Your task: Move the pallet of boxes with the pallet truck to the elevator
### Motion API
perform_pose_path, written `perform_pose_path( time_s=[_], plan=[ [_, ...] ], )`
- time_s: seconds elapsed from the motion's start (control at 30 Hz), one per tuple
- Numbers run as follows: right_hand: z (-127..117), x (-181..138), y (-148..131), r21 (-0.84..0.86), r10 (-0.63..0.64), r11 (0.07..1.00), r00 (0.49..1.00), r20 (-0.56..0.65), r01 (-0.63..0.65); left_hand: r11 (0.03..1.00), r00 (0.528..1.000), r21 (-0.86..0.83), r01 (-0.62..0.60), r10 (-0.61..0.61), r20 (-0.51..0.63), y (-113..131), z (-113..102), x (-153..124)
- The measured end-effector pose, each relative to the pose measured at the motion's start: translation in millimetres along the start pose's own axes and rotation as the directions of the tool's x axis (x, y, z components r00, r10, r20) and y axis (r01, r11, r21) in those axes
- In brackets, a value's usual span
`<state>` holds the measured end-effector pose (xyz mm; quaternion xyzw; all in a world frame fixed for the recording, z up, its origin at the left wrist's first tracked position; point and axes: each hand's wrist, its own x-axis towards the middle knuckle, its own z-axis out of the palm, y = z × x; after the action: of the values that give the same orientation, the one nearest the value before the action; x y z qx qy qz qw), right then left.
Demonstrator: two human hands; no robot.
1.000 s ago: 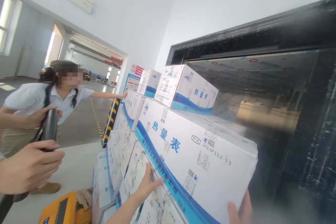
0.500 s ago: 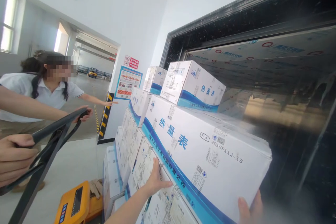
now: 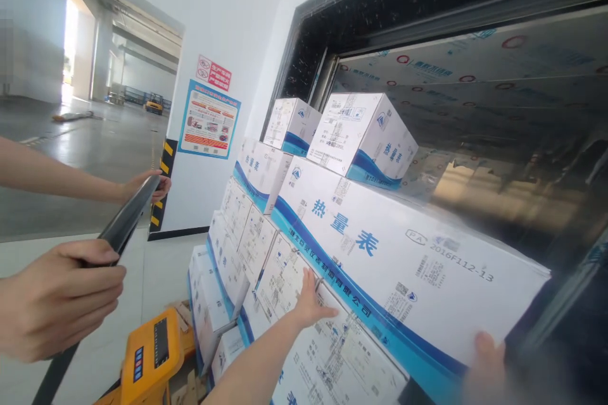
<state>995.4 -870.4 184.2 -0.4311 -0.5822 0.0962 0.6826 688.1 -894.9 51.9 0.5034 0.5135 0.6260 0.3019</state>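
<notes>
My left hand [image 3: 312, 307] reaches up from the bottom with fingers stretched and thumb apart, resting against the fronts of the stacked cartons [image 3: 285, 272]. Along the top of these lies a long white cardboard box [image 3: 380, 240] with blue lettering and a blue wave. At its lower right end is my right hand [image 3: 489, 364], blurred, its thumb on the front face and its fingers around the corner, mostly hidden. At the left, another person's two hands [image 3: 71, 291] grip the black handle [image 3: 126, 218] of a yellow pallet truck [image 3: 152, 354].
Two smaller cartons [image 3: 358, 133] sit on top of the stack. Behind is a black-framed opening [image 3: 308, 44], its inner lining covered with printed film. A striped wall corner [image 3: 159, 202] and a doorway to a hall with a forklift [image 3: 154, 103] are at the left.
The carton stack and both my hands have shifted right against the wall and opening. The other person's head and body have left the view; their hands stay on the handle.
</notes>
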Motion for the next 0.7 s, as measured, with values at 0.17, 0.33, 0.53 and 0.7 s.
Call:
perform_pose_path(
  time_s=[0.17,0.33,0.53,0.7],
  plan=[
    [-1,-18,-45,-0.049,0.04,0.998,0.999,0.001,-0.04,0.999,0.999,0.032,0.036,-0.035,-0.009,7,4,-1],
    [2,-18,-47,-0.006,-0.037,0.999,0.999,-0.036,0.036,0.997,0.997,0.054,0.053,-0.05,-0.055,8,10,1],
    [8,-13,-31,0.156,-0.116,0.98,0.992,-0.05,0.122,0.997,0.998,0.052,0.057,-0.056,-0.02,0,6,5],
    [13,-15,-39,0.15,-0.088,0.984,0.992,-0.09,0.101,0.996,0.998,0.066,0.059,-0.06,0.013,2,-2,4]
  ],
)
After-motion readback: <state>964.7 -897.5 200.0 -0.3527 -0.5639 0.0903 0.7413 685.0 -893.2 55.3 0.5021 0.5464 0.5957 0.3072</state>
